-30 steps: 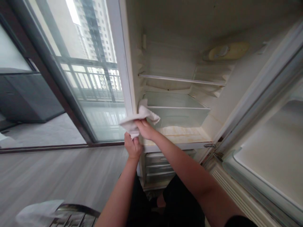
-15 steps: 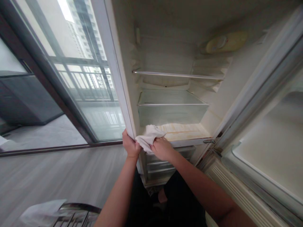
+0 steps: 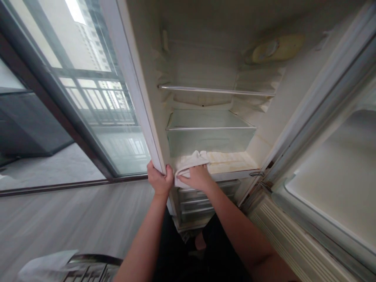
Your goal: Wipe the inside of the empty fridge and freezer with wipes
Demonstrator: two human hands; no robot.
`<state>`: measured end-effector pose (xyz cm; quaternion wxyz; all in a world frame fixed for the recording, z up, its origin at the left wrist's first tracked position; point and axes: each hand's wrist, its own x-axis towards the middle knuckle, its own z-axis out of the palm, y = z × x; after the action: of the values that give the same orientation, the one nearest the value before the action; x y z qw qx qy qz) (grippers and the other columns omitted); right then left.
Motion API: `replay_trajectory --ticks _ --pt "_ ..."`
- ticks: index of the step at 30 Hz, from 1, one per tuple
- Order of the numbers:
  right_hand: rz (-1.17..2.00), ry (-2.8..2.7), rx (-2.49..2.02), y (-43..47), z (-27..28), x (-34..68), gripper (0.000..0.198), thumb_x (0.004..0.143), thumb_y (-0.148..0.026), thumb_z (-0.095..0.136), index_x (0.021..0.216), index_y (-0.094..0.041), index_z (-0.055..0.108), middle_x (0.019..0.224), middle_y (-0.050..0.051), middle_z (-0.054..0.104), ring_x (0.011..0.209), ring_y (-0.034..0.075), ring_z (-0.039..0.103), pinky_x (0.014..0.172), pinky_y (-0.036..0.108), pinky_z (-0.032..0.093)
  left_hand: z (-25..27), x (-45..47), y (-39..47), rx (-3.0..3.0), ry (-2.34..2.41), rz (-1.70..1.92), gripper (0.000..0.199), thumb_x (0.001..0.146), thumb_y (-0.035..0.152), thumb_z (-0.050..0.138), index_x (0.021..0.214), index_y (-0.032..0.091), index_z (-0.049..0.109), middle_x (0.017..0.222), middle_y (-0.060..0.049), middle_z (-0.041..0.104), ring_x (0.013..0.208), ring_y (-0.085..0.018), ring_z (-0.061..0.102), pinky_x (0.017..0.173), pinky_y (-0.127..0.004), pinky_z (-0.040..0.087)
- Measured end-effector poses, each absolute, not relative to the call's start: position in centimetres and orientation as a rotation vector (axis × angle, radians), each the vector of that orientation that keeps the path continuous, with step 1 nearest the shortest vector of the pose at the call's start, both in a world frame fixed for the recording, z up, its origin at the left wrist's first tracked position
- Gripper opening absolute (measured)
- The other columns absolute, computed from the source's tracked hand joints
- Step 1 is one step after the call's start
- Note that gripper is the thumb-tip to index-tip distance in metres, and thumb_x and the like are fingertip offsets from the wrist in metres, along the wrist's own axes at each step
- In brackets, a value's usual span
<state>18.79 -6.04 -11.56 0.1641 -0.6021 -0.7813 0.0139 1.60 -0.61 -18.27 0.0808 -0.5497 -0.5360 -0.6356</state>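
An upright fridge (image 3: 141, 90) stands before me with its doors swung out to the right. My left hand (image 3: 160, 179) grips the front edge of its left side wall, thumb on the inner side. In my right hand (image 3: 199, 178) is a white cloth (image 3: 192, 160), pressed on the front left of the compartment floor (image 3: 232, 162) and its front lip. Yellow-brown stains streak that floor. Just above it sits a glass shelf (image 3: 211, 119), with a second shelf (image 3: 214, 90) higher up.
A yellowish bottle (image 3: 277, 49) lies at the upper right inside the fridge. Clear drawers (image 3: 196, 205) fill the lower compartment. The open door (image 3: 331, 172) takes up the right side. A metal rack (image 3: 91, 270) with white plastic stands at lower left, and a glass sliding door (image 3: 88, 129) is behind.
My right hand has spread the cloth flatter over the floor's front lip, its fingers now over the cloth. My left hand keeps its hold on the side wall. The view has shifted slightly.
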Motion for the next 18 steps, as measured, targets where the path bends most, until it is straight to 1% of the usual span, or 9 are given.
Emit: replay_trajectory --ticks 4,6,8,11,15,18 --pt "0.013 -2.443 -1.603 -4.5 -11.5 15.2 0.058 0.106 -0.046 0.041 0.145 -0.009 0.062 0.15 0.023 0.058 0.142 0.039 0.052 0.122 0.061 0.028 -18.2 1.5 -0.7 -1.658 -1.646 -1.922 0.063 0.087 0.051 0.059 0.132 0.008 0.05 0.121 -0.021 0.062 0.116 -0.035 0.062 0.1 -0.047 0.049" --pt "0.008 -2.505 -1.571 -3.7 -11.3 14.8 0.056 0.107 -0.04 0.036 0.145 -0.008 0.061 0.152 0.023 0.057 0.145 0.038 0.05 0.123 0.06 0.028 -18.2 1.5 -0.7 -1.646 -1.647 -1.932 0.061 0.087 0.053 0.059 0.129 0.009 0.051 0.118 -0.02 0.062 0.114 -0.034 0.063 0.099 -0.046 0.049" --pt "0.024 -2.527 -1.519 -3.1 -11.2 15.2 0.055 0.108 -0.042 0.035 0.143 -0.009 0.063 0.151 0.022 0.059 0.143 0.036 0.052 0.123 0.056 0.031 -18.2 1.5 -0.7 -1.639 -1.623 -1.928 0.06 0.087 0.053 0.06 0.127 0.01 0.052 0.116 -0.019 0.062 0.113 -0.034 0.063 0.099 -0.045 0.049" --pt "0.054 -2.517 -1.455 -2.7 -11.3 16.6 0.055 0.108 -0.048 0.039 0.141 -0.013 0.065 0.148 0.019 0.062 0.14 0.033 0.055 0.121 0.05 0.035 -18.1 1.5 -0.7 -1.642 -1.588 -1.917 0.06 0.088 0.053 0.059 0.128 0.009 0.052 0.116 -0.02 0.063 0.111 -0.033 0.063 0.098 -0.045 0.05" --pt "0.025 -2.396 -1.504 -3.4 -11.9 19.0 0.061 0.105 -0.061 0.044 0.142 -0.018 0.066 0.147 0.017 0.063 0.139 0.033 0.056 0.119 0.049 0.037 -18.1 1.3 -0.7 -1.664 -1.572 -1.918 0.059 0.09 0.053 0.059 0.128 0.008 0.052 0.114 -0.02 0.063 0.111 -0.033 0.063 0.097 -0.045 0.05" --pt "-0.048 -2.253 -1.613 -4.3 -12.6 21.5 0.06 0.103 -0.063 0.048 0.136 -0.018 0.07 0.141 0.016 0.067 0.135 0.033 0.058 0.119 0.048 0.037 -19.1 1.1 -0.7 -1.691 -1.587 -1.926 0.06 0.09 0.053 0.058 0.13 0.008 0.051 0.116 -0.02 0.062 0.113 -0.034 0.062 0.099 -0.047 0.05"
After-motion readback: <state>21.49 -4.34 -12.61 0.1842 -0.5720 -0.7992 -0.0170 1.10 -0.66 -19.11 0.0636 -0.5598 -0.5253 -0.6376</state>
